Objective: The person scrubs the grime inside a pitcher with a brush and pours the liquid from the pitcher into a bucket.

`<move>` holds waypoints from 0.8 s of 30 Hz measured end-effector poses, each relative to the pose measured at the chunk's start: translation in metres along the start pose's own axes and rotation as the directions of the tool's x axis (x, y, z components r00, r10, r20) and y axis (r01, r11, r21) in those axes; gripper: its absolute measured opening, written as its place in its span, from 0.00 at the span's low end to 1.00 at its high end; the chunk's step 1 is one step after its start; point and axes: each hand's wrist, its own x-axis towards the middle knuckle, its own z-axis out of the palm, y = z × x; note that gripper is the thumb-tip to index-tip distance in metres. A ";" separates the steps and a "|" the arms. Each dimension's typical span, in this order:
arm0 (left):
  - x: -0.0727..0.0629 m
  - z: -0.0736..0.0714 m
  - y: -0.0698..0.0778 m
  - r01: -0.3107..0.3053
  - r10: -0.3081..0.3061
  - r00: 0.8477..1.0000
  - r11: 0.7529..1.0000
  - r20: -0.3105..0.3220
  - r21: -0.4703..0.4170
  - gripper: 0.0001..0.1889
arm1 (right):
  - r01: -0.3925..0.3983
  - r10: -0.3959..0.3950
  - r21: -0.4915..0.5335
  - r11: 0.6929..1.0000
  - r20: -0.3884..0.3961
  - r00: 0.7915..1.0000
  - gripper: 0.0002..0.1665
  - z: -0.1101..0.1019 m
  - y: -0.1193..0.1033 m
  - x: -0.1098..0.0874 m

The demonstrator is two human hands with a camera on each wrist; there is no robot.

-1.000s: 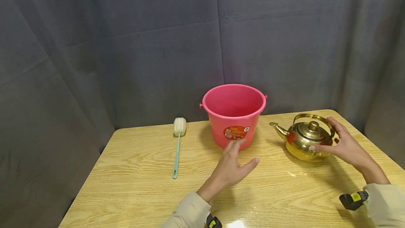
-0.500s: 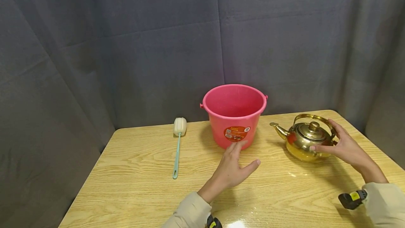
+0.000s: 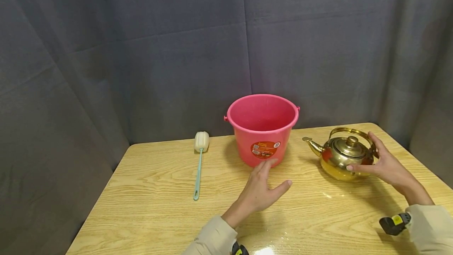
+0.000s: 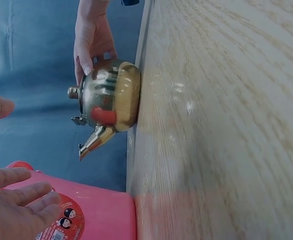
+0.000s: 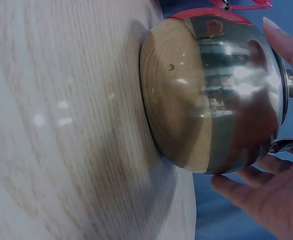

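A shiny gold kettle [image 3: 346, 160] with a lid, an arched handle and a spout aimed left stands upright on the right of the table. My right hand [image 3: 391, 166] is spread about its handle side, thumb in front of the body and fingers behind. In the right wrist view, the fingertips [image 5: 226, 186] lie right at the kettle's wall, near the handle's foot. A pink bucket [image 3: 262, 145] with a red label stands at the back middle. Before it hovers my left hand [image 3: 258, 190], fingers extended, thumb apart, holding nothing; its fingertips overlap the bucket's base in the head view.
A sponge brush [image 3: 201, 143] with a pale green handle lies left of the bucket. The wooden table [image 3: 148, 215] has rounded back corners, and dark grey curtains [image 3: 177, 62] hang close behind it. Water drops glisten near the table's front.
Almost nothing differs. The left hand has dropped very slightly; the right hand stays at the kettle, which, like the bucket and brush, has not moved on the table.
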 end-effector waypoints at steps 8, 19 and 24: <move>-0.001 0.002 0.001 0.019 -0.019 1.000 1.000 0.012 0.004 0.34 | 0.023 -0.023 0.019 1.000 -0.007 1.000 0.72 0.002 0.003 0.002; -0.002 0.005 0.003 0.023 -0.023 1.000 1.000 0.013 0.010 0.34 | 0.027 -0.026 0.043 0.999 -0.011 1.000 0.73 0.003 0.008 0.003; -0.001 0.007 0.003 0.011 -0.011 1.000 1.000 0.013 0.021 0.34 | 0.025 -0.025 0.037 0.999 -0.016 1.000 0.73 0.002 0.008 0.003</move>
